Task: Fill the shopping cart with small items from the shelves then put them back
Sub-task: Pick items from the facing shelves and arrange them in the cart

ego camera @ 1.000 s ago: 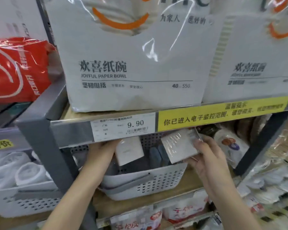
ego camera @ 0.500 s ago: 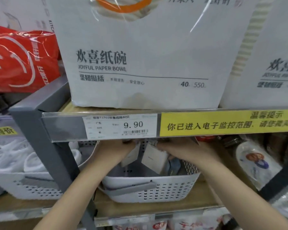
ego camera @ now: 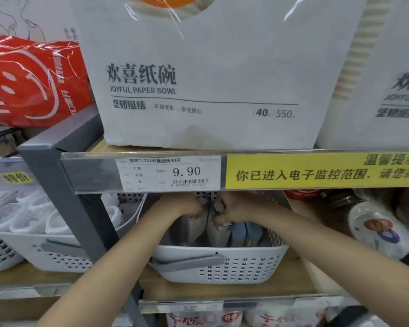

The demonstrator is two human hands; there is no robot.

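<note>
A white perforated basket (ego camera: 224, 267) with a grey handle stands on the wooden shelf below the price rail. Several flat packs stand upright inside it, white ones (ego camera: 196, 228) on the left and blue ones (ego camera: 250, 233) on the right. My left hand (ego camera: 187, 206) reaches into the basket and grips the top of a white pack. Close beside it, my right hand (ego camera: 229, 210) has its fingers curled round the top of another white pack (ego camera: 216, 232). The fingertips of both hands are partly hidden under the price rail.
Big white paper-bowl bags (ego camera: 198, 79) fill the shelf above, with a red bag (ego camera: 31, 83) to their left. A grey post (ego camera: 64, 208) divides off a neighbouring white basket of cups (ego camera: 33, 246). Plastic-wrapped plates (ego camera: 383, 230) lie at the right. More packs hang below.
My right hand carried its white pack leftward and down into the basket. Both hands have come together over the upright packs, and the view has moved closer.
</note>
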